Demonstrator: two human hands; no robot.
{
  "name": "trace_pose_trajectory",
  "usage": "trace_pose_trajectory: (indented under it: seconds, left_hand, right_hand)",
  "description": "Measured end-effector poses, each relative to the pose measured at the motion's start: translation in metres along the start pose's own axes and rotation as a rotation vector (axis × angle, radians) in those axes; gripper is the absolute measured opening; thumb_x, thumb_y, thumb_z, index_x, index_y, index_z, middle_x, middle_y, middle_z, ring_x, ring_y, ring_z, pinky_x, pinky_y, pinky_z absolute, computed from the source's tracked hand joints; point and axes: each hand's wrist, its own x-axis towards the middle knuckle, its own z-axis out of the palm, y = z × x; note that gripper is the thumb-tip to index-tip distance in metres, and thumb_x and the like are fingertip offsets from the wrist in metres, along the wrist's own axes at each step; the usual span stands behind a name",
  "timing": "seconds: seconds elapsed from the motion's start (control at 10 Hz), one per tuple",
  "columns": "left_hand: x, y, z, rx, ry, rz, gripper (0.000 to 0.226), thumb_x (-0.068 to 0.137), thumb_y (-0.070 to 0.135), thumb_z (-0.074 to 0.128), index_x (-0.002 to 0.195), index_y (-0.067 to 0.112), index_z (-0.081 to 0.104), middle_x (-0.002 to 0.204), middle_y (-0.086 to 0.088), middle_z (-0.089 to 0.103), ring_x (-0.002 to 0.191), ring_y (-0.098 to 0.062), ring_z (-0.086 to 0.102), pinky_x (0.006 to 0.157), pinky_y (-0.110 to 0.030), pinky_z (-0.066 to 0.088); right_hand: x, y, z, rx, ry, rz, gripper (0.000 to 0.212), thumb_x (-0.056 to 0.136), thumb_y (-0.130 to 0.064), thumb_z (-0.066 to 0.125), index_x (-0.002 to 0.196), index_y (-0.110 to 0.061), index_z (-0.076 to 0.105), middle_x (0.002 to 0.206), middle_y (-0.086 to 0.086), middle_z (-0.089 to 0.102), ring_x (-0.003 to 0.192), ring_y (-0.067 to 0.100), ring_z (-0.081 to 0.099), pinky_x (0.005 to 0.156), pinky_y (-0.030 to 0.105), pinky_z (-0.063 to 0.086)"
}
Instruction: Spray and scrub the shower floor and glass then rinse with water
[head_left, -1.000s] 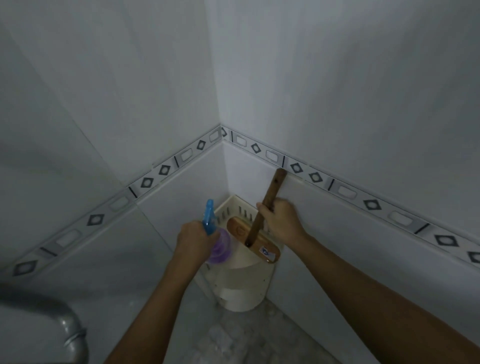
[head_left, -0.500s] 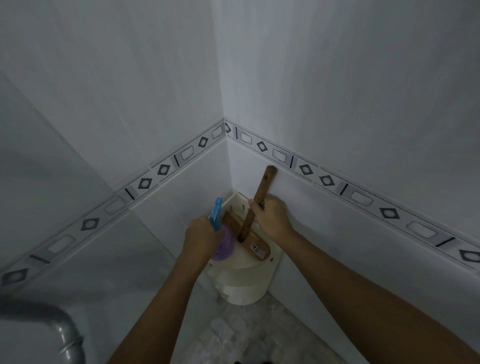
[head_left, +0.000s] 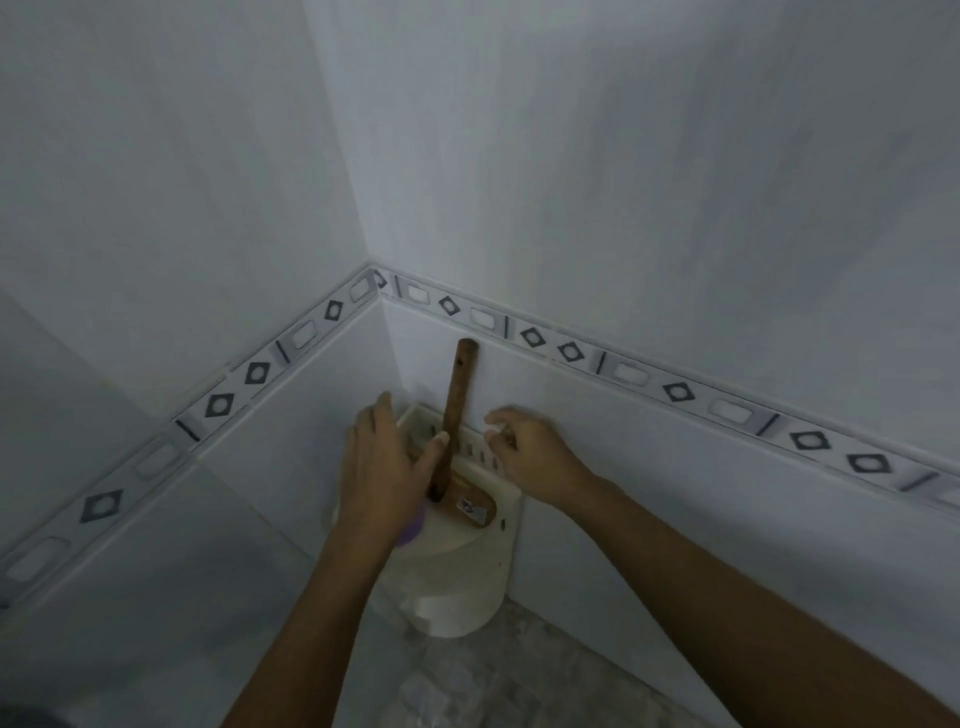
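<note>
Status, big to small, all placed off the corner caddy (head_left: 467, 587).

- Tiled walls (head_left: 675, 156) meet right behind the caddy. I see no foam, streaks or running water on them.
- Shower floor (head_left: 519, 675) is just below and in front of the caddy. It's dim and mottled, and I can't tell wet from dry. No suds are visible.
- I can't pick out the glass for sure. The smooth panel left of the caddy might be it.
- Your left hand (head_left: 382, 467) lies over the caddy's left half, fingers straight, thumb against the brush handle. It isn't wrapped round anything I can see.
- Your right hand (head_left: 535, 457) is at the caddy's right rim, near the wall. Its fingers are loosely curled and hold nothing, and it is apart from the handle.
- The scrub brush (head_left: 470, 506) sits in the caddy head down, with its handle (head_left: 460, 400) standing up against the wall.
- The spray bottle (head_left: 413, 527) is in the caddy under your left palm. Only a purple sliver shows.

My read: both tools are parked, neither hand is gripping, and no spray, scrub or rinse is under way. The frame doesn't settle whether that's pre-start or wrap-up. With no visible residue or water, treat the floor and glass as unverified.
</note>
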Motion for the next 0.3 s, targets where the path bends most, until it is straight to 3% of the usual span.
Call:
trace_pose_trajectory:
  seconds: [0.1,0.2,0.3]
  left_hand:
    - [-0.011,0.051,0.000,-0.071,0.072,0.297,0.068,0.094,0.055,0.052,0.144,0.010,0.046,0.135,-0.012,0.054,0.124,-0.030,0.047,0.101,-0.044,0.043]
    - [-0.029,0.110,0.014,-0.141,0.060,0.544,0.064,0.093,0.055,0.047,0.139,0.010,0.054,0.133,-0.011,0.059,0.123,-0.028,0.051,0.103,-0.041,0.043]
    - [-0.075,0.192,0.039,-0.246,-0.087,0.841,0.059,0.094,0.050,0.049,0.137,0.010,0.056,0.134,-0.010,0.059,0.125,-0.027,0.052,0.104,-0.042,0.044]
  right_hand:
    - [-0.052,0.013,-0.050,0.010,0.152,-0.011,0.025,0.101,-0.025,0.055,0.122,-0.017,0.065,0.100,-0.002,0.065,0.083,0.006,0.061,0.076,0.012,0.047]
    - [-0.122,0.023,-0.104,-0.077,0.324,-0.011,0.025,0.101,-0.024,0.055,0.123,-0.019,0.066,0.103,-0.003,0.066,0.087,0.008,0.062,0.080,0.012,0.045]
    - [-0.222,0.032,-0.165,-0.208,0.577,0.072,0.029,0.102,-0.029,0.053,0.128,-0.022,0.063,0.108,-0.007,0.063,0.091,0.004,0.058,0.081,0.012,0.042]
